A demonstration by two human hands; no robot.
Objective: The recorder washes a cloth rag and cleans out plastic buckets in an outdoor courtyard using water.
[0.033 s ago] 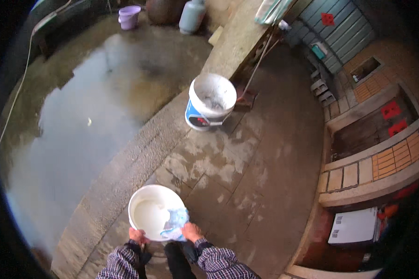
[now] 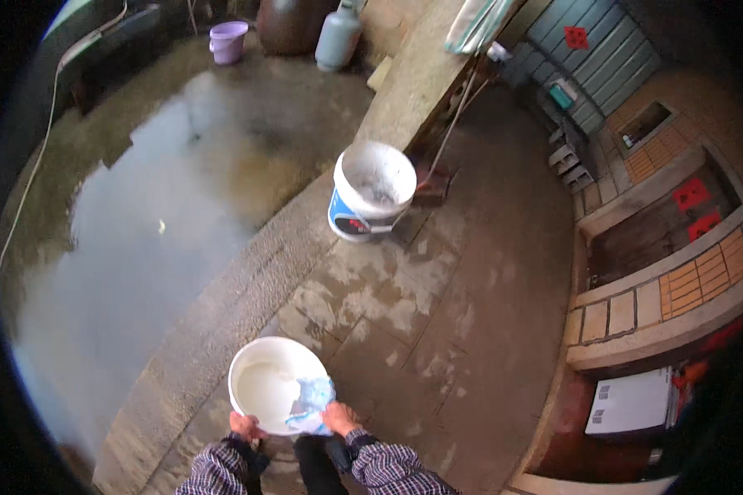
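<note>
A round white basin [image 2: 252, 363] is held low in front of me, tilted so that its pale inside shows. At its near left rim, my left hand [image 2: 246, 425] is closed on the edge. My right hand [image 2: 341, 418] is closed at the right rim, where a crumpled blue-and-white piece [image 2: 312, 396], cloth or thin plastic, hangs over the inner wall. The fingers beneath the rim are partly hidden. What lies on the basin's bottom, if anything, is too pale to make out.
A white bucket [image 2: 375, 183] with a blue label stands ahead beside a concrete ledge [image 2: 248, 264]. Left of the ledge spreads a wet, reflective floor [image 2: 149, 272]. Farther off are a purple bucket [image 2: 227, 43] and a grey gas cylinder [image 2: 338, 40]. Tiled doorways [image 2: 619, 313] line the right.
The whole scene sits slightly lower in the picture, as though the view tipped up a little. Both hands keep the same hold on the basin.
</note>
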